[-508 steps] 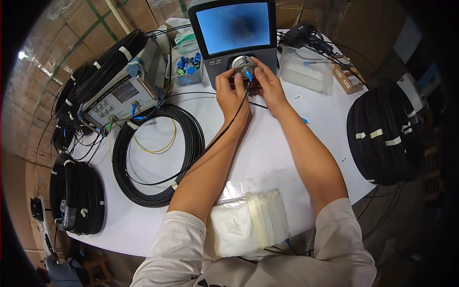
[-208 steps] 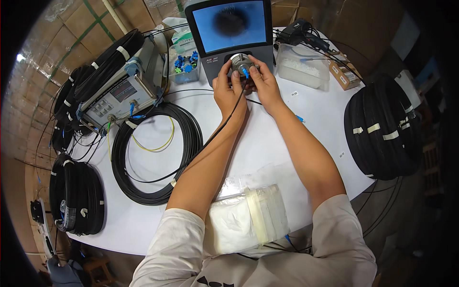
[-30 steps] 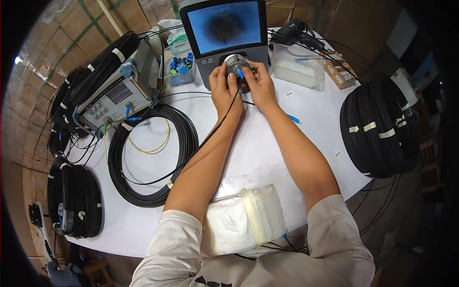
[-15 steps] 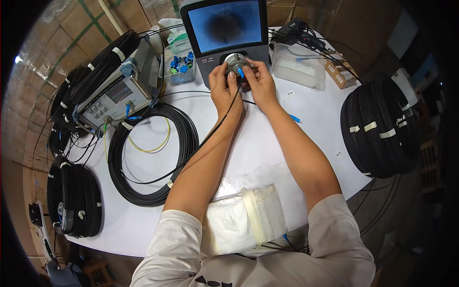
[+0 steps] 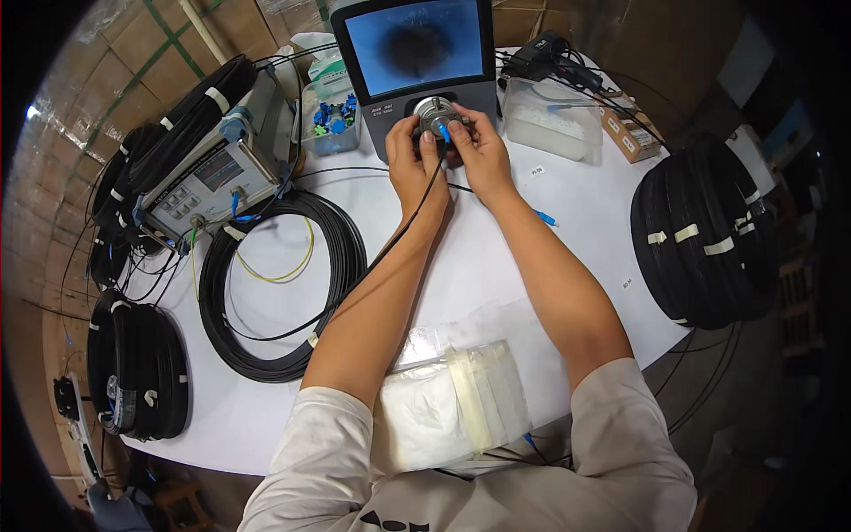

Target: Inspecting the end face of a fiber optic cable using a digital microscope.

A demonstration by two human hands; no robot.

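A grey inspection device with a blue screen (image 5: 417, 44) stands at the far side of the white table (image 5: 496, 266). Its round metal port (image 5: 434, 113) sits below the screen. My left hand (image 5: 409, 164) and my right hand (image 5: 474, 151) both rest at that port. Between their fingertips is a small blue connector (image 5: 442, 133) on the end of a thin black cable (image 5: 381, 253). The cable runs back under my left forearm to a large black coil (image 5: 279, 284).
A grey test box (image 5: 208, 182) with blue leads stands at left. Clear tubs (image 5: 332, 120) (image 5: 554, 120) flank the device. More black cable coils lie at right (image 5: 705, 230) and lower left (image 5: 133, 372). A bag of white wipes (image 5: 452, 403) lies near me.
Both hands stay at the port with only small finger shifts. The dark round image on the screen has changed shape slightly.
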